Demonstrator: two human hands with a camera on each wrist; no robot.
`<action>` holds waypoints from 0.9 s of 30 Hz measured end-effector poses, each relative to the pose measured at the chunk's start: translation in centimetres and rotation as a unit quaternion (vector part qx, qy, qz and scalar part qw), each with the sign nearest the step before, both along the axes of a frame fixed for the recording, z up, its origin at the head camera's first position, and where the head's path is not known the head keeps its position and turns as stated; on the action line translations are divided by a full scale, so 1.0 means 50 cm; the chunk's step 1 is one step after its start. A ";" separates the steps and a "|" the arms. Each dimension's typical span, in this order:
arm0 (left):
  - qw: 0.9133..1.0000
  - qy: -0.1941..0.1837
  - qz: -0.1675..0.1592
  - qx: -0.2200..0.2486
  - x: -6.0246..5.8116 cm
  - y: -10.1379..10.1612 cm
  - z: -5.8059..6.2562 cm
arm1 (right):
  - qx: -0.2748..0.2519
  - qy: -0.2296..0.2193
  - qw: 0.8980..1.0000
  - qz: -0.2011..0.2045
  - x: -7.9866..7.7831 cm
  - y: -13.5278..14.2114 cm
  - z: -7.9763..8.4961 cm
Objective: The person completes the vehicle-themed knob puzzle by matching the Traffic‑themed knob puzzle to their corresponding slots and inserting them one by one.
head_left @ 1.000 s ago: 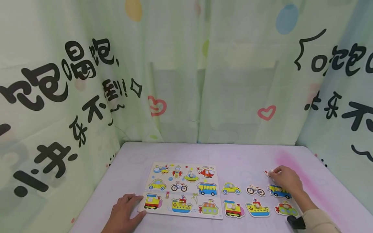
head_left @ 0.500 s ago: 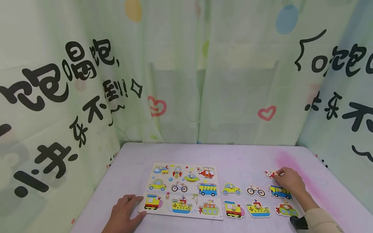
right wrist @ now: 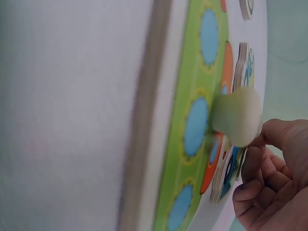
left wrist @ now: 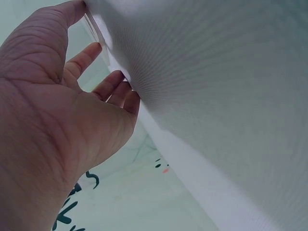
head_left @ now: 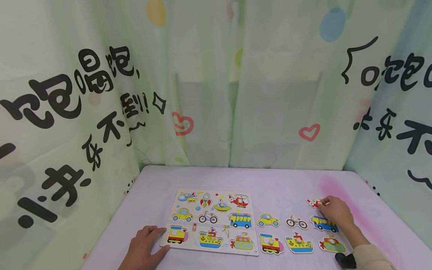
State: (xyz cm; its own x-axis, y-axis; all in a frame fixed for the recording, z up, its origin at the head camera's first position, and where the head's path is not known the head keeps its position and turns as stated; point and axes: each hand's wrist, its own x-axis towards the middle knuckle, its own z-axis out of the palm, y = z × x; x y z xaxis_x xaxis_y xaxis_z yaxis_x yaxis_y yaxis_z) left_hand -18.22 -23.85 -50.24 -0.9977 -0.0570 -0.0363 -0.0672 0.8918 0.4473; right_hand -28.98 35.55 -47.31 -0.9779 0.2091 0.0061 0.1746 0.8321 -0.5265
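Pale green curtains (head_left: 276,101) close us in on three sides, with chunky black lettering (head_left: 109,127) tumbling down the left of the frame and more crowding the right edge. A blue oval (head_left: 332,24) sits upper right above a red-pink heart (head_left: 309,132), and under soft, even light the lilac-white bench (head_left: 216,176) fills the lower middle.

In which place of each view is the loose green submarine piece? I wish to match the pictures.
Head: the submarine piece lies at lower right, below the blue bus piece.
Left wrist: not in it.
Right wrist: the submarine piece runs large through the middle, its pale knob pointing right.
Shared landmark (head, right wrist): the right hand, above the piece in the first, lower right in the second.
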 end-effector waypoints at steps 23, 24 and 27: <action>1.000 0.006 -0.002 -0.003 0.005 0.002 0.004 | -0.033 0.059 0.998 0.015 0.009 -0.032 -0.012; 1.000 0.006 -0.002 -0.003 0.005 0.002 0.004 | -0.033 0.060 0.997 0.018 0.010 -0.037 -0.012; 1.000 0.006 -0.003 -0.002 0.005 0.001 0.003 | -0.032 0.065 0.997 0.028 0.012 -0.053 -0.010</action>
